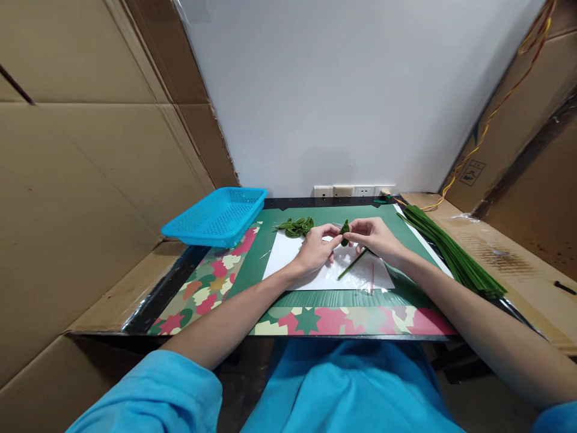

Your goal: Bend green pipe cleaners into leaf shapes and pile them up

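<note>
Both my hands meet over a white sheet [288, 255] on the green mat [270, 252]. My left hand [315, 248] and my right hand [375, 237] pinch a green pipe cleaner [345, 233] between them. Its top is bent into a small loop between the fingertips. Its straight tail [352, 264] slants down to the left over the sheet. A small pile of shaped green pieces [297, 226] lies just beyond my left hand.
A blue perforated basket [216, 216] stands at the table's left. A thick bundle of straight green pipe cleaners [451, 252] lies along the right side. A thin red strand [372, 278] rests on the sheet. Cardboard walls enclose both sides; wall sockets [354, 191] sit behind.
</note>
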Tool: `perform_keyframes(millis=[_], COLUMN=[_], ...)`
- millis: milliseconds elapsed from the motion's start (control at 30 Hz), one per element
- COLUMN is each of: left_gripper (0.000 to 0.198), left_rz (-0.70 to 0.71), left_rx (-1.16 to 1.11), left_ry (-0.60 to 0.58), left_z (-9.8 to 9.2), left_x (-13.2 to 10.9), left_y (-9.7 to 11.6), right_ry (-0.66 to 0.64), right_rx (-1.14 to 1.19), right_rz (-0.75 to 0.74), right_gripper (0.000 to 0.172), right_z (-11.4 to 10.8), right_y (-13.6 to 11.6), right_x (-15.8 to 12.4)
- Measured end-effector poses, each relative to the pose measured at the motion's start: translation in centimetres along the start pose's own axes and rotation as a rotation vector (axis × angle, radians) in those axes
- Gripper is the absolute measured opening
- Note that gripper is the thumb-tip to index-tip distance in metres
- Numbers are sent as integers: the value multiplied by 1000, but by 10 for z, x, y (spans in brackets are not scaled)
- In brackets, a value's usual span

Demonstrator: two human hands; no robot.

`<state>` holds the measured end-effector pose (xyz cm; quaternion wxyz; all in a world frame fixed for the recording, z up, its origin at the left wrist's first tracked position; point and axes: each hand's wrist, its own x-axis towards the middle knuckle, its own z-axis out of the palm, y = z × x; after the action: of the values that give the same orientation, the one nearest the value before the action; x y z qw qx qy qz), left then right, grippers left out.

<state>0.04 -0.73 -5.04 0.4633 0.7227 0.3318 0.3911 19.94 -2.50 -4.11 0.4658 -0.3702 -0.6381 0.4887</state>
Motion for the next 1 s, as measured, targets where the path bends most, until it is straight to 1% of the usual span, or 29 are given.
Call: perform_keyframes(millis=[100,167,367,500,567,633,700,733,767,800,867,933,1000], left_gripper=[44,45,48,45,44,44,43,43,43,43,43,43,45], left_rz=[-6,-30,-99,-69,-59,-75,-100,-114,-127,-137,-143,-143,-141], left_rx=[-36,-67,-168,-203,-215,-224,-230,-235,-242,-250,-266,-271,-259], left_ry=[-15,-33,-64,-99,-100,-73,-47,-43,-48,-61,-92,-111,-118], left_z=[-1,-2,-1,4,6,7,7,7,6,6,5,4,4], left_x=[1,2,-1,-4,-6,-7,-8,-8,-8,-8,-8,-8,-9], left_y=[1,2,6,10,13,16,19,21,22,23,25,27,27], right_ry=[-42,-44,23,31,67,192,343,391,405,392,336,296,285], right_rx=[24,42,92,159,151,52,-155,-285,-419,-544,-734,-839,-881], right_rz=[-4,11,45,33,5,-101,-281,-380,-470,-544,-652,-733,-794], right_gripper=[38,39,38,35,35,38,37,34,31,29,26,25,25], right_z=[-2,-3,-3,-2,-2,-3,-6,-8,-10,-11,-13,-14,-13], right_y=[0,-1,-4,-1,0,-2,-6,-8,-10,-11,-11,-6,-1], right_x=[0,0,-1,1,1,0,-4,-6,-9,-11,-13,-11,-9])
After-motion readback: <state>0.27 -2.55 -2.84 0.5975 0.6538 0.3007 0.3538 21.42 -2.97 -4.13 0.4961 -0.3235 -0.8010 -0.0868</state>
